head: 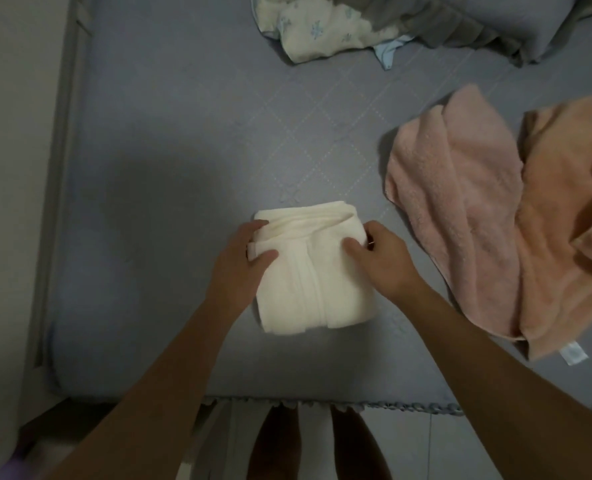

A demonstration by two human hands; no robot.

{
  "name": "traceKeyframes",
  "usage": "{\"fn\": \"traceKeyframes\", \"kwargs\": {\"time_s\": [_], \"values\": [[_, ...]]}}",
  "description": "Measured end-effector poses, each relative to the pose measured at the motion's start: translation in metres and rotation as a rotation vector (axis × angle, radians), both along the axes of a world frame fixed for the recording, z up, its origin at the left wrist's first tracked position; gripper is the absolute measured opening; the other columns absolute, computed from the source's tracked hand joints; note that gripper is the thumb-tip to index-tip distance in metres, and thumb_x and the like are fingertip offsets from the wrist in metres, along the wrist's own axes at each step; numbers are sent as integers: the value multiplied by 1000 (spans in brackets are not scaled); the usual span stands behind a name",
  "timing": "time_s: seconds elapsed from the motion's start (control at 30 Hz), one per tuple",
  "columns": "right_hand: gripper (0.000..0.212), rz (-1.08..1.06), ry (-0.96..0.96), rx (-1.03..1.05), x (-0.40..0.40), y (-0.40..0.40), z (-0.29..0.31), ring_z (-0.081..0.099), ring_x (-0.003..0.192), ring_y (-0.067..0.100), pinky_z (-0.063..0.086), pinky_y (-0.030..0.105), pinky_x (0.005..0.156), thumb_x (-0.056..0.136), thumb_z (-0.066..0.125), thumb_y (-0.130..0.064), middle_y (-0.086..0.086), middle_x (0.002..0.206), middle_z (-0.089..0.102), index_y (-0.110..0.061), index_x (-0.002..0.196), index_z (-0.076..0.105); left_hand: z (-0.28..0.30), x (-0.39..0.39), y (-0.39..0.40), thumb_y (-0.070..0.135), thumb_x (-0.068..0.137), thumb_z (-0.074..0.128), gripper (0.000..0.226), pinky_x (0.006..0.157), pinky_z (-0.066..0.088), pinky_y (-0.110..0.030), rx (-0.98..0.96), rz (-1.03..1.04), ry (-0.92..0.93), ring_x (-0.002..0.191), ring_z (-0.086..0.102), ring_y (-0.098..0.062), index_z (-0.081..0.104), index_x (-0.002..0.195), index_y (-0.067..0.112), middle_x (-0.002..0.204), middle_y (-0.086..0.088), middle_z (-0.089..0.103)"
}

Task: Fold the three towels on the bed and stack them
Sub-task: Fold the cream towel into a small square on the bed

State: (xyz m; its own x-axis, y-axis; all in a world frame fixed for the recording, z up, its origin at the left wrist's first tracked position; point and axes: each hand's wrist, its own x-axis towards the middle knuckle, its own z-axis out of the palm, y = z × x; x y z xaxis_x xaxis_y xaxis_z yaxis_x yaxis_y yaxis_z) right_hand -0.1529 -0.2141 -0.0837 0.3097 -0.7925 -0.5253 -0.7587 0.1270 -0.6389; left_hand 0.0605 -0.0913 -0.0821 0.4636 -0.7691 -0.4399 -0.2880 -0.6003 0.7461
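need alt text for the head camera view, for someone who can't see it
Seen from above, a person's left hand and right hand grip the sides of a folded cream towel on a grey-blue quilted bed. To the right lie an unfolded pink terry towel and an unfolded peach towel, overlapping.

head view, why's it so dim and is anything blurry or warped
Head view: low, uneven light, with a broad shadow on the bed left of the cream towel; the orange towel is soft with blur at the right edge, beside the sharper pink towel; wide-angle bending curves the bed's left side.
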Motion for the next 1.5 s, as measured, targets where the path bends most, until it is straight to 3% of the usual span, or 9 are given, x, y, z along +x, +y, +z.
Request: {"fn": "traceKeyframes", "kwargs": {"time_s": [0.1, 0.17, 0.27, 0.43, 0.63, 0.97, 1.2, 1.37, 1.5], "values": [[20, -187, -123, -33, 0, -2, 0, 51, 63, -4, 39, 26, 59, 81, 59, -40, -11, 78, 58, -24, 91, 55, 5, 7, -7, 32, 89, 61, 56, 109, 32, -15, -142, -58, -67, 124, 48, 2, 41, 138, 53, 133, 27, 51], [34, -197, -139, -27, 5, -11, -4, 56, 80, -2, 48, 32, 75, 84, 62, -27, -7, 102, 60, -27, 117, 53, 0, 11, -21, 36, 91, 56, 56, 100, 28, -4, -118, -142, -156, 114, 46, 6, 37, 141, 54, 128, 17, 50], [53, 106, -4, -141, 9, -24, -12, 53, 107, 17, 46, 34, 91, 86, 60, -13, 4, 134, 42, -28, 136, 47, -14, 16, -36, 32, 88, 67, 42, 104, 38, -26, 1, -326, -283, 113, 52, -18, 61, 129, 29, 126, -5, 45], [18, 438, 28, -273, 11, -38, -7, 55, 100, 21, 46, 35, 80, 89, 61, -21, 2, 118, 56, -16, 106, 64, -15, 31, -52, 30, 77, 79, 27, 104, 40, -40, -78, -644, -428, 118, 53, -32, 72, 96, 13, 131, -7, 59], [17, 463, 62, -380, 20, -55, 5, 64, 76, 29, 41, 34, 65, 95, 53, -28, 5, 84, 71, -15, 94, 63, -7, 39, -63, 36, 91, 58, 19, 64, 45, -34, -77, -622, -197, 67, 57, -21, 51, 99, 20, 81, -2, 63], [40, -82, 175, -206, 43, -38, -20, 50, 122, 31, 40, 39, 100, 90, 56, -19, 13, 135, 51, -17, 130, 54, -33, 15, -81, 16, 87, 67, 19, 98, 38, -31, 7, -152, -356, 108, 55, -28, 67, 104, 9, 109, -9, 59], [64, 529, 197, -526, 40, 16, -32, 6, 151, 32, 10, 53, 121, 97, 42, -20, 17, 163, 12, -1, 154, 19, -26, -35, -43, 23, 99, 33, 50, 119, 24, -46, -158, -605, -487, 148, 27, -26, 39, 147, 10, 158, -11, 33], [72, 330, 366, -325, 22, 9, -69, -7, 152, 26, -2, 45, 122, 100, 29, -40, 11, 165, -6, -8, 156, -5, -76, -6, -39, 46, 100, 19, 63, 121, 13, -49, 77, -834, -726, 152, 11, -25, 13, 156, 18, 165, -3, 13], [73, 214, 339, -234, 27, 12, -63, -5, 152, 25, -1, 43, 122, 100, 28, -42, 10, 166, -4, -9, 156, -6, -71, -1, -63, 50, 98, 23, 58, 111, 24, -49, 177, -701, -657, 141, 33, -24, 30, 149, 25, 155, 0, 36]]}}
